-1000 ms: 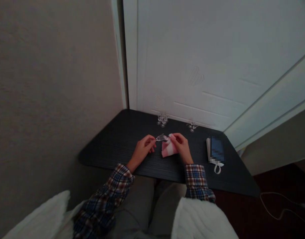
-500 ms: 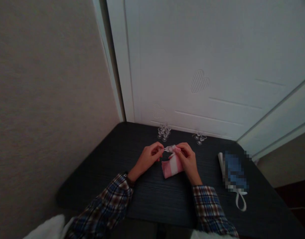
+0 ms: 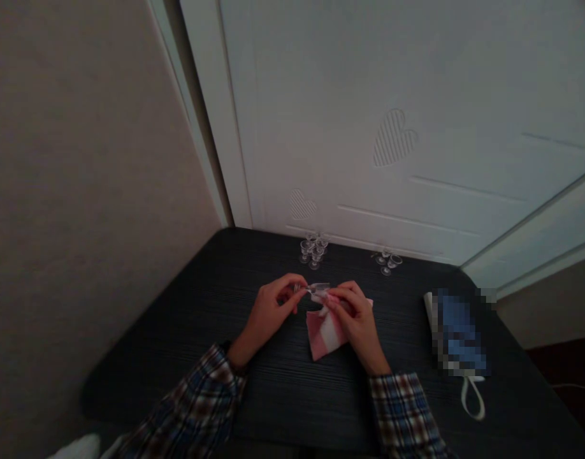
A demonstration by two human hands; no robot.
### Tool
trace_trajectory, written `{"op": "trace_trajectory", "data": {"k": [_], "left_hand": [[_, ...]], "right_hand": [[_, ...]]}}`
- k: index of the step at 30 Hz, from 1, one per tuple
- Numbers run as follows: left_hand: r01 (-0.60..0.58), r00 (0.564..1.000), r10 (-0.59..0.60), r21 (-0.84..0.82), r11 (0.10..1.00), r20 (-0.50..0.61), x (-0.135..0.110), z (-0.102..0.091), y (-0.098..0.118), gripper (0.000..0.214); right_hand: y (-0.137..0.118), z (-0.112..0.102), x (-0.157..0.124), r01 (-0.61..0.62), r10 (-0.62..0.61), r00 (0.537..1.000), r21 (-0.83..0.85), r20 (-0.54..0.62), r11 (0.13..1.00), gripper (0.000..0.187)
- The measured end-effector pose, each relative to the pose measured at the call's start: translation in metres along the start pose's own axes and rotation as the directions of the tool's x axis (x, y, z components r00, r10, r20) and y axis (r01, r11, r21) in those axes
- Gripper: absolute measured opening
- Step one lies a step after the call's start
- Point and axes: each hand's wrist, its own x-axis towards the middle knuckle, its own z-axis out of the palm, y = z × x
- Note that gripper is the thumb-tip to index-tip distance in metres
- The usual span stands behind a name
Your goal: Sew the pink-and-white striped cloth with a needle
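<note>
My left hand (image 3: 272, 309) pinches one end of a small clear glass piece (image 3: 316, 289) above the dark table (image 3: 201, 331). My right hand (image 3: 352, 315) is closed on a pink and white striped cloth (image 3: 324, 335) and presses it against the other end of the glass piece. The cloth hangs down to the table under my right hand. Both hands sit close together near the table's middle.
A cluster of several small clear glasses (image 3: 313, 248) stands at the table's back edge, with a smaller group (image 3: 388, 261) to its right. A blurred blue object with a white strap (image 3: 457, 341) lies at the right. A white door (image 3: 392, 127) rises behind the table.
The view has moved closer and lower over the table. My hands stay together on the glass piece, and the cloth has shifted under my right fingers.
</note>
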Motion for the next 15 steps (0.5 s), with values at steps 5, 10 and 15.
{"op": "trace_trajectory", "data": {"k": [5, 10, 15], "left_hand": [[-0.043, 0.998, 0.046, 0.086, 0.995, -0.031, -0.0004, -0.0014, 0.001, 0.019], [-0.065, 0.995, 0.074, 0.139, 0.988, -0.067, -0.0019, -0.0028, 0.0023, 0.02], [-0.131, 0.986, 0.151, 0.225, 0.966, -0.076, -0.0031, -0.0028, 0.0032, 0.016]], "right_hand": [[-0.0021, -0.0014, 0.0001, -0.012, 0.011, 0.999, 0.009, 0.053, 1.0, 0.015], [-0.0038, -0.0032, 0.0001, 0.002, -0.006, 0.995, 0.041, 0.096, 0.999, 0.022], [-0.0014, 0.0004, -0.0002, -0.022, 0.012, 0.989, 0.068, 0.144, 0.997, 0.019]]}}
